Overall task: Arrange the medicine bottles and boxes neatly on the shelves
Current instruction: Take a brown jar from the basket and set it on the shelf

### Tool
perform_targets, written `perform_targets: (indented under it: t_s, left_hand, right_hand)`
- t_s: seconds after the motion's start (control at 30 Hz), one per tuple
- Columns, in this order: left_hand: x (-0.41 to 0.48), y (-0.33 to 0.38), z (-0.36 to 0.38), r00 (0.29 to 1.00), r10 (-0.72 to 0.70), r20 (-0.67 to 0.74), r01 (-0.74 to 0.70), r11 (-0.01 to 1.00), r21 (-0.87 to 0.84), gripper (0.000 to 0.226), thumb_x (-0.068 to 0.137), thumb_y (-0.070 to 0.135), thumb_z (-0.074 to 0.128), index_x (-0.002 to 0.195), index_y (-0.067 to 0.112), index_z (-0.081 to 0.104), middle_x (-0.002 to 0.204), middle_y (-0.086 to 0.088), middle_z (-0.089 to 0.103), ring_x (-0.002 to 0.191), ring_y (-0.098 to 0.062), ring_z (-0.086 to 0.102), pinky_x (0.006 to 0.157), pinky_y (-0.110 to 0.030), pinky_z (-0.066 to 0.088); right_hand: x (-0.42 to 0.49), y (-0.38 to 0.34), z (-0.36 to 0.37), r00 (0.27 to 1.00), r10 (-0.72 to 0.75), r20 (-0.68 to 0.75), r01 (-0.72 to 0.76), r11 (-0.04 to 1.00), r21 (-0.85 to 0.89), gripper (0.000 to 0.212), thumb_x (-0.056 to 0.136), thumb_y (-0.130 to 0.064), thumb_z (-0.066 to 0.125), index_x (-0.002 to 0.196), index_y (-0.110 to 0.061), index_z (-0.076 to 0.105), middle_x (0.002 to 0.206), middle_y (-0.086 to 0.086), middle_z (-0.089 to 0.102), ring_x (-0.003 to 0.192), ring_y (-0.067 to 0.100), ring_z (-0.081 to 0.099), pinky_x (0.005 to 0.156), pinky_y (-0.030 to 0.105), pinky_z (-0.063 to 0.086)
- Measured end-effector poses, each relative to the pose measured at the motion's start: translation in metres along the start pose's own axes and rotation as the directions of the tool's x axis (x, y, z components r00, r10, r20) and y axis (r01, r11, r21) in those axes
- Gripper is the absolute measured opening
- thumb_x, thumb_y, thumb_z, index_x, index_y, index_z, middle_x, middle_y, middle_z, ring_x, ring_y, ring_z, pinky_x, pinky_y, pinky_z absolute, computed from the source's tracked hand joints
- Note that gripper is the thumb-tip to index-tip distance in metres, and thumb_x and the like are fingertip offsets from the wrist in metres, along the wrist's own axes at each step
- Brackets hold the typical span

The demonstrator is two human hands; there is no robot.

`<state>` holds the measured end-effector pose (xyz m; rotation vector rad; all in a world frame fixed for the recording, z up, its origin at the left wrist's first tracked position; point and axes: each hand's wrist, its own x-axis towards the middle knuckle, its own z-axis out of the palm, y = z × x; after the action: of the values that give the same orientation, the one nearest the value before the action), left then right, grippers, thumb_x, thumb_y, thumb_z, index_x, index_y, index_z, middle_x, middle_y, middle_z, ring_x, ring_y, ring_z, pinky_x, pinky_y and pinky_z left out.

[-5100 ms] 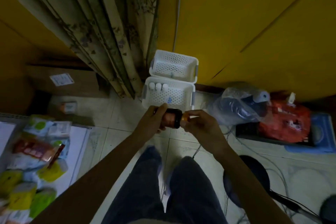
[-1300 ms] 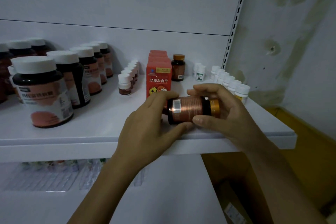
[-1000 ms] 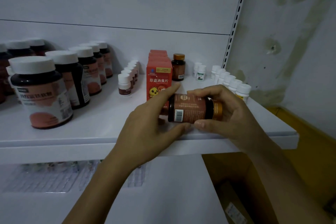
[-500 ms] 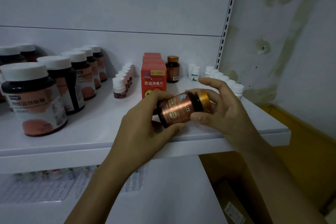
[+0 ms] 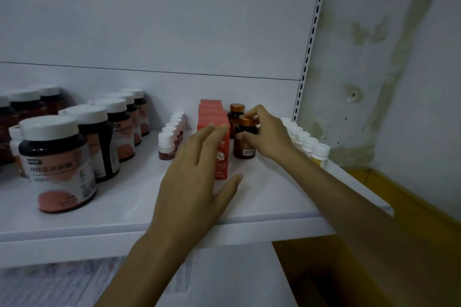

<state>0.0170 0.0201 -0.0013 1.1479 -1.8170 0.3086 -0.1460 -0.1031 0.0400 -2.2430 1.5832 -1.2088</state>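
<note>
Bottle (image 5: pixel 245 141) we held sideways in both hands now stands upright inside the curled fingers of our right hand (image 5: pixel 268 136), left hand (image 5: pixel 195 182) free, fingers straight: nearly placed.

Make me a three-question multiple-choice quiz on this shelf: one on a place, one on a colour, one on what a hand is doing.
1. Where does the gold-capped bottle gripped by the right hand stand?
A. in a basket
B. just right of the red boxes
C. on top of them

2. What colour are the caps of the big jars?
A. gold
B. blue
C. white

3. What is the left hand doing?
A. hovering with straight fingers, gripping nothing
B. squeezing a jar
C. unscrewing a cap

Answers: 1 B, it stands upright beside the row of boxes. 2 C, every big jar at the left has a white cap. 3 A, its fingers are straight and spread in front of the boxes.
</note>
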Motion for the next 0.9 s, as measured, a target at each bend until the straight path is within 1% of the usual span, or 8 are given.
perform_targets:
  t_s: [0.13,0.23,0.33,0.47,0.6,0.7,0.8,0.9]
  left_hand:
    - [0.007,-0.019,0.001,0.998,0.045,0.035,-0.052,0.971,0.235,0.076,0.080,0.038,0.067,0.143,0.016,0.031,0.146,-0.012,0.038,0.130,-0.032,0.040,0.102,-0.050,0.042]
    - [0.007,-0.019,0.003,0.999,0.035,0.037,-0.044,0.965,0.259,0.077,0.080,0.044,0.059,0.144,0.011,0.031,0.150,-0.011,0.034,0.135,-0.029,0.037,0.108,-0.042,0.033]
    - [0.008,-0.019,0.004,0.999,0.026,0.043,-0.037,0.965,0.260,0.077,0.081,0.047,0.053,0.145,0.010,0.029,0.152,-0.010,0.031,0.138,-0.026,0.032,0.110,-0.035,0.027]
    - [0.009,-0.021,0.005,0.999,0.023,0.036,-0.031,0.969,0.244,0.076,0.083,0.049,0.049,0.145,0.010,0.029,0.153,-0.009,0.030,0.138,-0.024,0.032,0.111,-0.036,0.029]
    - [0.010,-0.024,0.007,0.999,0.020,0.046,-0.029,0.981,0.190,0.075,0.085,0.049,0.046,0.147,0.014,0.026,0.155,-0.006,0.027,0.140,-0.023,0.030,0.110,-0.042,0.034]
    - [0.010,-0.024,0.006,0.999,-0.007,0.046,-0.001,0.988,0.154,0.077,0.085,0.051,0.044,0.149,0.015,0.022,0.155,-0.005,0.025,0.141,-0.022,0.027,0.109,-0.042,0.035]
    - [0.011,-0.023,0.005,0.998,-0.005,0.055,-0.003,0.990,0.144,0.080,0.084,0.054,0.045,0.149,0.015,0.019,0.156,-0.005,0.023,0.143,-0.021,0.023,0.111,-0.041,0.030]
    - [0.009,-0.024,0.004,0.998,0.002,0.058,-0.008,0.995,0.100,0.083,0.082,0.059,0.043,0.150,0.022,0.015,0.158,-0.002,0.017,0.145,-0.019,0.016,0.113,-0.043,0.026]
  right_hand:
    - [0.029,0.005,0.012,0.999,-0.002,0.043,0.006,0.996,-0.094,0.057,0.080,-0.030,0.075,0.124,-0.014,0.041,0.123,0.012,0.058,0.106,0.028,0.058,0.081,0.034,0.048]
    - [0.048,0.005,0.006,0.999,0.051,-0.016,-0.052,0.997,-0.055,0.075,0.080,-0.039,0.072,0.137,-0.013,0.033,0.137,0.013,0.043,0.118,0.028,0.050,0.089,0.033,0.042]
    - [0.073,0.002,-0.003,0.989,0.096,-0.113,-0.096,0.995,0.004,0.064,0.087,-0.044,0.062,0.136,-0.011,0.036,0.139,0.012,0.044,0.121,0.026,0.049,0.087,0.030,0.040]
    - [0.110,-0.005,0.000,0.972,0.226,0.064,-0.212,0.960,-0.183,0.048,0.090,-0.047,0.056,0.112,-0.005,0.050,0.122,0.014,0.058,0.101,0.027,0.057,0.076,0.032,0.043]
    - [0.127,-0.008,0.012,0.900,0.385,0.202,-0.345,0.915,-0.210,0.045,0.086,-0.047,0.063,0.103,-0.006,0.051,0.105,0.012,0.057,0.087,0.027,0.058,0.072,0.034,0.049]
    - [0.128,-0.010,0.012,0.890,0.426,0.163,-0.402,0.902,-0.159,0.037,0.082,-0.038,0.069,0.084,-0.007,0.049,0.084,0.009,0.052,0.065,0.022,0.052,0.054,0.030,0.044]
    - [0.125,-0.017,-0.004,0.946,0.322,-0.034,-0.324,0.944,-0.064,0.031,0.077,-0.036,0.067,0.073,-0.011,0.051,0.078,0.005,0.057,0.068,0.020,0.056,0.058,0.027,0.043]
    - [0.098,-0.026,-0.033,0.965,0.190,-0.180,-0.130,0.944,0.302,0.017,0.080,-0.029,0.066,0.078,-0.013,0.060,0.075,0.001,0.061,0.071,0.018,0.060,0.063,0.031,0.050]
